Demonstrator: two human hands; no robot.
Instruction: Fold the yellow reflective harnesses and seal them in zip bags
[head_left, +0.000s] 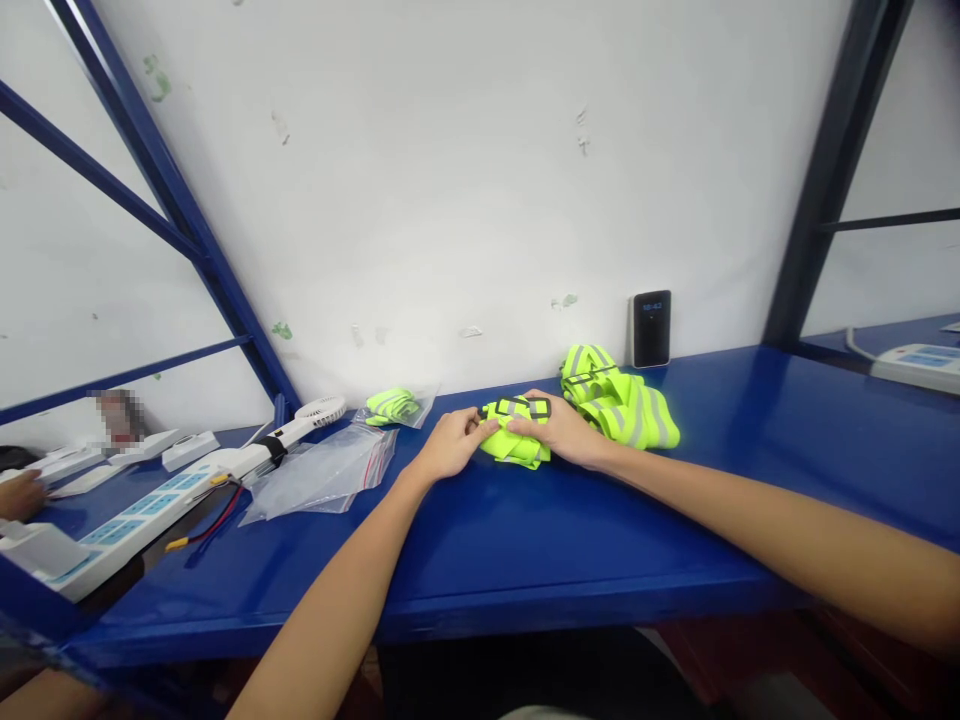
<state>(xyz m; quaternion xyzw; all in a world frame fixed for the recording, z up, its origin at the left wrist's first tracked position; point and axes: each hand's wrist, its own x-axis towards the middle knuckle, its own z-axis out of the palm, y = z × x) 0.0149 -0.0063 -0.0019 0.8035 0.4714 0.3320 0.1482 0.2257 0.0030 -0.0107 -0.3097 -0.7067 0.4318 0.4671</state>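
A bundled neon-yellow reflective strap (517, 452) with grey stripes and a black buckle sits between my hands, just over the blue table. My left hand (452, 443) closes on its left side, thumb on top. From the right, my right hand (559, 430) grips it with the thumb in front and the fingers behind, near the buckle. Right behind my right hand lies a larger heap of the same yellow reflective straps (637, 408). Left of my hands, another folded yellow strap (393, 405) rests in a clear plastic bag (424, 408).
Clear zip bags (322, 475) lie left of my left arm. Beyond them are a white handheld fan (319, 411), a long power strip (142, 510) and a cable with yellow connectors (202, 530). A dark phone-like device (651, 328) leans on the wall. Another person's hand (21, 495) shows far left.
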